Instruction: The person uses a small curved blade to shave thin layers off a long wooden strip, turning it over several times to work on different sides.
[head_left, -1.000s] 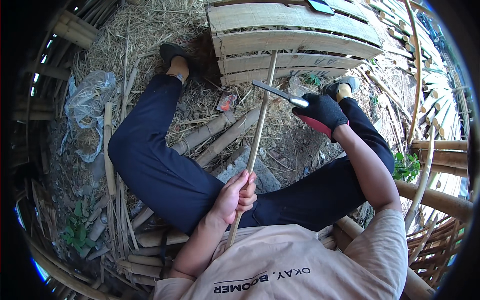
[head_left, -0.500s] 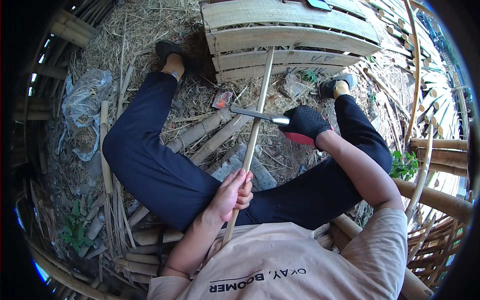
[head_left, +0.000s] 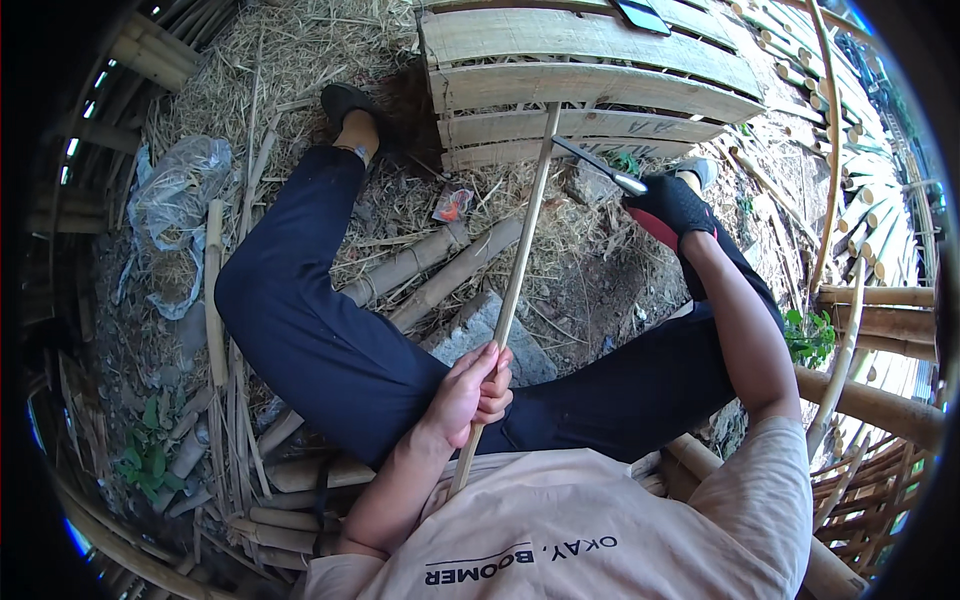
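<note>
My bare left hand (head_left: 474, 395) is wrapped round the lower part of a long, thin bamboo strip (head_left: 521, 255), close to my lap. The strip slants away from me, its far end in front of the wooden slatted crate (head_left: 590, 90). My right hand (head_left: 668, 213), in a black and red glove, is closed on the handle of a knife (head_left: 600, 168) with a long blade and a shiny metal collar. The blade's tip end meets or overlaps the strip near its far end; whether they touch I cannot tell.
A grey stone block (head_left: 490, 335) and cut bamboo pieces (head_left: 450, 277) lie between my legs. A clear plastic bag (head_left: 185, 180) is on the straw at left. Bamboo poles (head_left: 868, 225) are stacked at right. A phone (head_left: 642, 16) rests on the crate.
My right hand has moved the knife away from me and to the right, from the strip's middle toward its far end. My left hand keeps its hold; the view has shifted slightly.
</note>
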